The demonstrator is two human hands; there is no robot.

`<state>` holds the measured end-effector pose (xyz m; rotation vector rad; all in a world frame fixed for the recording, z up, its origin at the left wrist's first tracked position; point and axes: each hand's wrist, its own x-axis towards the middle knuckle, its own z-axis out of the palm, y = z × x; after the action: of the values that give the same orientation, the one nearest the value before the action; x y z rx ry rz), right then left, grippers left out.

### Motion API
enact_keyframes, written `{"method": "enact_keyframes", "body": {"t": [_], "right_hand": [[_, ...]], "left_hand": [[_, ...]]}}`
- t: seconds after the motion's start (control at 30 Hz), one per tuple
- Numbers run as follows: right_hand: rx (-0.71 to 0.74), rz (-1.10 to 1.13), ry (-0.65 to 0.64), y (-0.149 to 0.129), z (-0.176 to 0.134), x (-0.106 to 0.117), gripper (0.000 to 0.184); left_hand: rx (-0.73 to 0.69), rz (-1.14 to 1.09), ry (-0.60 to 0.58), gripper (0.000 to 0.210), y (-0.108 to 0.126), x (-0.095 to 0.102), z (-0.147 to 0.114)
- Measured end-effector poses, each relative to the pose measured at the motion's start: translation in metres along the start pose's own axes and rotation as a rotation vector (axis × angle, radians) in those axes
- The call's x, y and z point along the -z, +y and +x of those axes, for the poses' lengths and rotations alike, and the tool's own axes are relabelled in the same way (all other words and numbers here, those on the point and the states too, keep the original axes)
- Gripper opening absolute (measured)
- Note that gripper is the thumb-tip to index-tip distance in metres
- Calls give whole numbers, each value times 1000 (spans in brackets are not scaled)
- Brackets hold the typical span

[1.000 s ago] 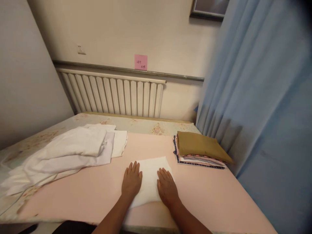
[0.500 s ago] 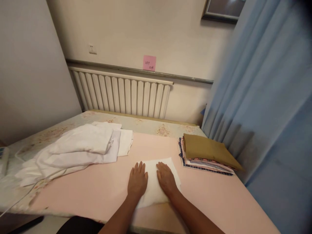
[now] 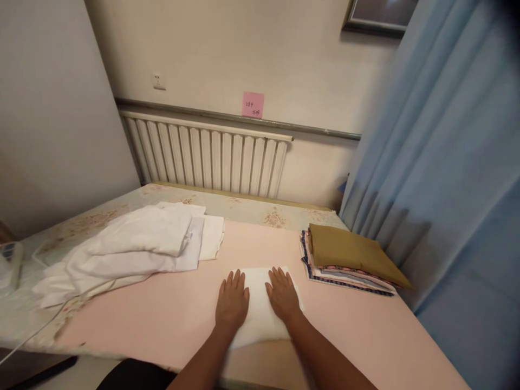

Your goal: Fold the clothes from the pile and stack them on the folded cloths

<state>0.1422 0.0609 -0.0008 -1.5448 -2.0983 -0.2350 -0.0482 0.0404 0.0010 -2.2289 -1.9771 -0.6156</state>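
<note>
A folded white cloth (image 3: 260,314) lies flat on a pink sheet (image 3: 154,319) near the table's front edge. My left hand (image 3: 233,300) rests palm down along the cloth's left edge, its fingers stretched away from me. On the right part of the cloth lies my right hand (image 3: 283,297), also flat, fingers slightly spread. Neither hand grips anything. The cloth's side edges are partly hidden under my hands and wrists.
Left, a loose heap of white fabric (image 3: 134,244) spreads over the sheet and floral cover (image 3: 274,216). Right, a stack of folded cloths has a mustard one (image 3: 353,246) on top, beside a blue curtain (image 3: 430,162). A white cord (image 3: 40,330) trails at left. Behind is a radiator (image 3: 211,154).
My right hand has slid slightly outward and forward on the white cloth. My left hand stays at its edge. The whole view has shifted a little.
</note>
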Motion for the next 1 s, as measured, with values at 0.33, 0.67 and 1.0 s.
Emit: {"method": "enact_keyframes", "body": {"t": [0.33, 0.67, 1.0], "right_hand": [[-92, -67, -151, 16, -23, 13, 48], [-157, -104, -193, 15, -50, 29, 50], [-164, -78, -162, 16, -55, 28, 49]], "left_hand": [[-15, 28, -2, 49, 0, 1, 0], [-18, 31, -4, 49, -2, 1, 1], [-14, 38, -7, 48, -14, 1, -20]]}}
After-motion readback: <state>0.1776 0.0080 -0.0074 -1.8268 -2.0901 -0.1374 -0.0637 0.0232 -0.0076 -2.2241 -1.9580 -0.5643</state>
